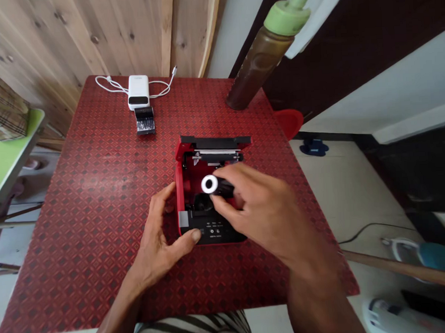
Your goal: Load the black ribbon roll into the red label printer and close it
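A red and black device [211, 235] with its lid raised lies on the red patterned table [107, 177]. My left hand [161, 239] steadies it, fingers along its left side and thumb on the black front panel. In my right hand [254, 199] is a black roll [210, 184] with a white ring-shaped end, pinched between thumb and fingers over the open compartment. The roll's right part is hidden by my fingers. Beyond the device, a short curled black strip [145, 122] rests near a white power bank [138, 91].
A tall brown bottle [259, 60] with a green lid stands at the table's back right. A white cable [162, 87] lies by the power bank. To the left is a green table [1, 153] with a plaid item [3, 108]. A red stool [291, 123] shows beyond the right edge.
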`<state>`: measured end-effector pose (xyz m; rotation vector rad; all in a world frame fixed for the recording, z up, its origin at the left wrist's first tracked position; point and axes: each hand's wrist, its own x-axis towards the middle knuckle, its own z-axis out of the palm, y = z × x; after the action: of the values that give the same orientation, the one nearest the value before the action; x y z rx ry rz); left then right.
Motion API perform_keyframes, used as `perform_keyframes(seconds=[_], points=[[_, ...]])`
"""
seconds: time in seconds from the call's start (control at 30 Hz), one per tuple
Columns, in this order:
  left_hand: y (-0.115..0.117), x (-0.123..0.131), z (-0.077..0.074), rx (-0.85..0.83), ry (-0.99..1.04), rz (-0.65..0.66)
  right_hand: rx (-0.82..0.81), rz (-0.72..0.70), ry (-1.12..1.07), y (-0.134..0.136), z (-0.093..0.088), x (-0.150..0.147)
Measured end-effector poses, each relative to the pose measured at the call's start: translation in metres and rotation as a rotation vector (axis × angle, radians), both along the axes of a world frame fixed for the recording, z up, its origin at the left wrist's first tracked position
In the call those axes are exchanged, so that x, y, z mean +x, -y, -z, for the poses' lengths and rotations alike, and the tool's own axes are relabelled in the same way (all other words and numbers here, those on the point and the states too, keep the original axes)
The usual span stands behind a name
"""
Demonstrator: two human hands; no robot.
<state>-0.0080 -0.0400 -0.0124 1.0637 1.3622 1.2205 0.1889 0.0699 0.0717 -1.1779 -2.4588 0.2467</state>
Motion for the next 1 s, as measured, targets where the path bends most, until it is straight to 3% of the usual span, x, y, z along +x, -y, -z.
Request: perform_keyframes(seconds=[0.1,0.2,0.3,0.43,0.53,0.7,1.0], points=[[0.000,0.000,0.001,-0.011,0.003,0.000,-0.127,0.115,-0.332,-0.004,-0.004,0.036],[0.001,0.000,0.003,-0.010,0.003,-0.010,-0.221,0.346,-0.582,-0.024,0.009,0.066],[0.000,0.001,0.004,-0.011,-0.003,-0.015,-0.125,0.578,-0.818,-0.055,0.043,0.081],[0.000,0.000,0.006,0.014,-0.011,-0.005,-0.146,0.741,-0.849,-0.076,0.093,0.071],[0.001,-0.001,0.009,0.038,-0.020,0.003,-0.266,0.661,-0.730,-0.067,0.113,0.053],[0.001,-0.001,0.014,0.067,-0.021,0.008,-0.492,0.348,-0.651,-0.046,0.115,0.038],[0.000,-0.001,0.011,0.052,-0.035,0.002,-0.582,0.240,-0.592,-0.043,0.111,0.049]])
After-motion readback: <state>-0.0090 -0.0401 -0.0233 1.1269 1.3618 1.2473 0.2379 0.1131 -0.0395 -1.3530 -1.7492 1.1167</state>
